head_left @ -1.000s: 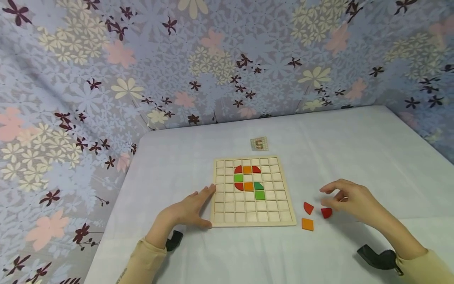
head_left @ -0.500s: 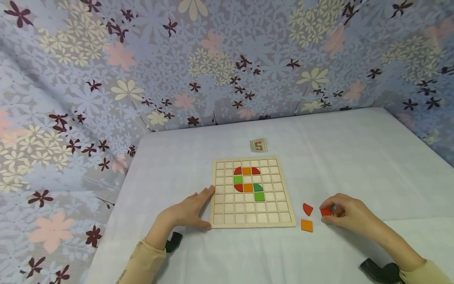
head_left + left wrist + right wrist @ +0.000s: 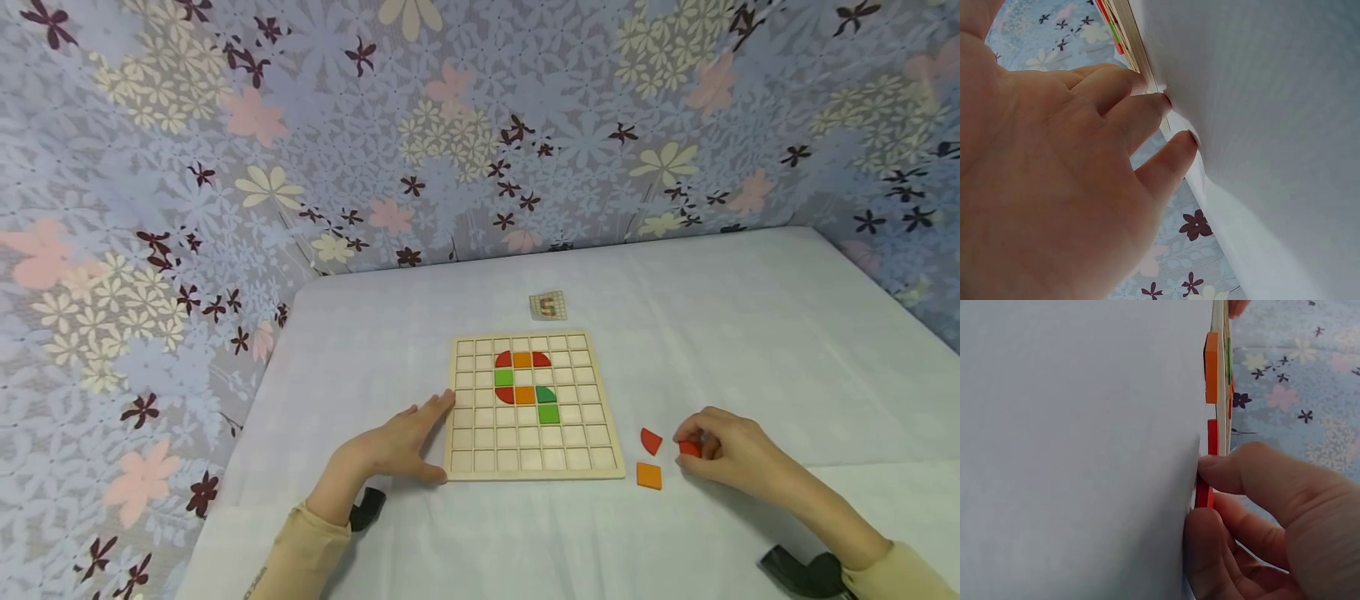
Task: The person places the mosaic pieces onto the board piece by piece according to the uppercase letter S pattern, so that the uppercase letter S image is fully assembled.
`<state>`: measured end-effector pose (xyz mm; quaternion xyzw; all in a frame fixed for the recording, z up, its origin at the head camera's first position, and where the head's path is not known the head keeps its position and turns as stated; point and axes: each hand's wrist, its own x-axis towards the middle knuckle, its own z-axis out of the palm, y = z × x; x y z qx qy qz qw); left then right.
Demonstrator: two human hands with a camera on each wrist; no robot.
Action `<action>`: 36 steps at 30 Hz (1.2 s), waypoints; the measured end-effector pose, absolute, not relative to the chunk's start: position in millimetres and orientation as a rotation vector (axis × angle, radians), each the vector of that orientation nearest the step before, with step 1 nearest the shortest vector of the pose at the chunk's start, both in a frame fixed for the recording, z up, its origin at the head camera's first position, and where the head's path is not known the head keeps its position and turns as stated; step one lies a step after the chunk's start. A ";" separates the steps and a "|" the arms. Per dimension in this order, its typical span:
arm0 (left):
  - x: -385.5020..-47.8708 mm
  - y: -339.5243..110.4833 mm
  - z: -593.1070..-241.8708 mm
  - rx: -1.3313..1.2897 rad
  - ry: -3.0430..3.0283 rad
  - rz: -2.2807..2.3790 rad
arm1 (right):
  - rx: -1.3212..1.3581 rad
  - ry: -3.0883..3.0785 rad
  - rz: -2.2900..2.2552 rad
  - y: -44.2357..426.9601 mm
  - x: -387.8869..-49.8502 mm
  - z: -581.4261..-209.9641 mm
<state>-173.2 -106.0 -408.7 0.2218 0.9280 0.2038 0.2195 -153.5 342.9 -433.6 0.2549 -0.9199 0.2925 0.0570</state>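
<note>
A wooden grid board lies on the table, with several red, orange and green pieces set in its cells in a curved pattern. My left hand rests at the board's left edge, its thumb and fingers spread and touching the frame. To the right of the board, my right hand pinches a red quarter-circle piece between thumb and fingers at the tabletop. In the right wrist view the red piece shows between thumb and fingertip. Beside that hand lie another red quarter-circle piece and an orange square piece.
A small card printed with a grid and a curved figure lies behind the board. White cloth covers the table. A floral curtain hangs at the back and left. Black straps sit at the wrists.
My right hand has come down onto the red quarter-circle piece, and its thumb and fingers have closed on it. The left hand and the board stay in place.
</note>
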 end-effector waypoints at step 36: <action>-177.2 -98.8 -408.7 0.542 2.562 0.608 | 1.077 -2.772 1.155 236.4 -219.8 -382.9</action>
